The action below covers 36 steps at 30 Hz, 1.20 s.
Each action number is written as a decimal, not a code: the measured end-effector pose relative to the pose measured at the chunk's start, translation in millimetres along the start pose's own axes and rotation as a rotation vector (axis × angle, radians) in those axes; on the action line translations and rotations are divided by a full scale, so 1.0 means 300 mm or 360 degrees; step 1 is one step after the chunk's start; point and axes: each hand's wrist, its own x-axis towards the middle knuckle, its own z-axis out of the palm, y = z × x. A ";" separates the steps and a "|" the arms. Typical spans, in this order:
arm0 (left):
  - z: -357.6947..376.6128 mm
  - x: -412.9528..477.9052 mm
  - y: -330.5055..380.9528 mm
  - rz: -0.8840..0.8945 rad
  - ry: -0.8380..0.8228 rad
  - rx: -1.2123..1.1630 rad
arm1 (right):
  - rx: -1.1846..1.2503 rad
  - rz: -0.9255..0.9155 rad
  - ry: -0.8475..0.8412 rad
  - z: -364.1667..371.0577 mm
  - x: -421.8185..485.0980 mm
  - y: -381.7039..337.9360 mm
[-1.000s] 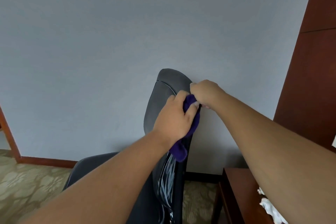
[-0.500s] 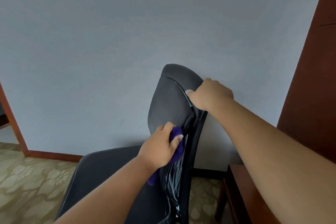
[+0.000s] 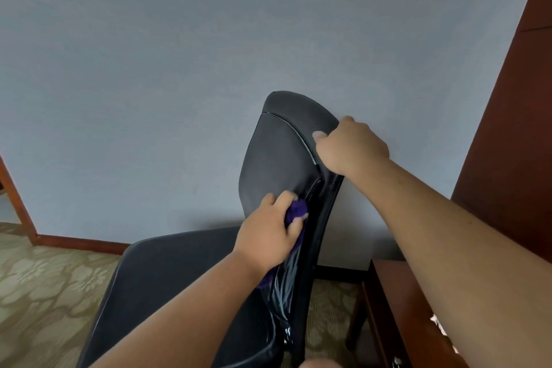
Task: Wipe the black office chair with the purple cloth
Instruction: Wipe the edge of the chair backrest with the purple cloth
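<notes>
While the right hand [image 3: 354, 148] grips the top right corner of the backrest [image 3: 277, 158], the left hand [image 3: 267, 234] presses the cloth [image 3: 295, 209] against the chair [image 3: 209, 251] lower down. The right thumb lies on the front face beside the seam. That hand's fingers [image 3: 348, 124] curl over the top edge to the rear, where their tips are out of sight.

The left hand's fingers [image 3: 283, 197] are curled round the bunched purple cloth, with the thumb on its near side. The cloth touches the right edge of the backrest's padded front, about halfway down, where the padding meets the glossy black rear shell [image 3: 321, 233]. Another bit of cloth shows under the left wrist, against the shell; the hand hides most of the rest.

The chair is black and stands on patterned carpet [image 3: 44, 293]. Its seat [image 3: 167, 293] reaches toward the lower left, and its backrest rises close to the grey-blue wall [image 3: 149, 69]; whether the two touch cannot be told. Pale streaks of light show on the shell.

Reddish wooden skirting [image 3: 80, 243] runs along the foot of the wall on the left. To the right of the chair, near it but apart, stands a dark wooden counter [image 3: 385, 287], its left corner nearest the chair. A small white thing [image 3: 435, 321] lies further right on it, mostly hidden by the right forearm. A tall wooden panel [image 3: 507, 143] rises at the right edge above the counter.
</notes>
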 end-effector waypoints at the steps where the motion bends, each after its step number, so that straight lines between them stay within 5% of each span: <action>1: -0.001 -0.008 -0.014 -0.0021 -0.0026 0.0021 | -0.0008 -0.0008 0.0007 0.001 0.003 -0.003; 15: -0.059 0.143 0.164 -0.0029 0.0313 -0.0481 | 0.0068 -0.0010 0.0013 0.007 0.002 0.012; 30: -0.074 0.107 0.120 -0.0056 0.0280 0.0165 | 0.0119 -0.0035 -0.0010 0.000 -0.008 0.009; 36: -0.067 0.177 0.227 -0.0205 0.0422 -0.0290 | 0.0121 -0.0026 -0.0006 0.006 -0.001 0.013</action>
